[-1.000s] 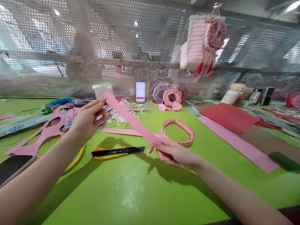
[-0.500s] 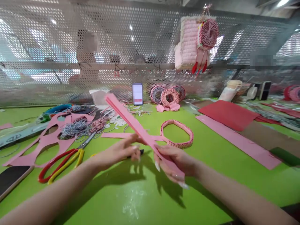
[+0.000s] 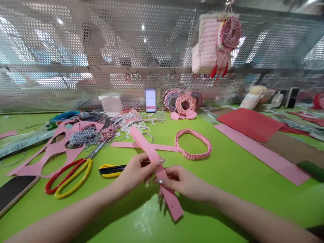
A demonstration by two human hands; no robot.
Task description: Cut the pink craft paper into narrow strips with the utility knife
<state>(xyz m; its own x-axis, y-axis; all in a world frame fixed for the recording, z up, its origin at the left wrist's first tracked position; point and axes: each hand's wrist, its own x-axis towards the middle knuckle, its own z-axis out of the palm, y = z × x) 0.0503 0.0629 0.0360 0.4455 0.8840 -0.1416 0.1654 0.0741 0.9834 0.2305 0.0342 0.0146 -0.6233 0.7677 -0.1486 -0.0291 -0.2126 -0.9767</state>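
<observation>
Pink paper strips (image 3: pixel 149 149), stacked together, slant across the middle of the view above the green table. My left hand (image 3: pixel 138 168) pinches the stack near its middle, thumb on top. Just below that grip, my right hand (image 3: pixel 177 182) is closed on the same strips, with its thumb on their face. Behind the strips lies a pink ring of folded paper (image 3: pixel 206 157) with a long flat pink tail (image 3: pixel 121 144) running left. A yellow and black utility knife (image 3: pixel 111 170) rests beside my left wrist, partly hidden by it.
Scissors with red and yellow handles (image 3: pixel 87 168), a pink cut-out sheet (image 3: pixel 54 150) and twine bundles (image 3: pixel 83 136) lie left. White paper scraps (image 3: pixel 131 123), a phone (image 3: pixel 151 101) and wound rings (image 3: pixel 186 104) are at the back. Red paper (image 3: pixel 250 123) and a pink strip (image 3: pixel 263 155) lie right.
The strips have come lower and nearer to me. My left hand, loose beside them before, now grips them; my right hand has shifted its hold, thumb now on top.
</observation>
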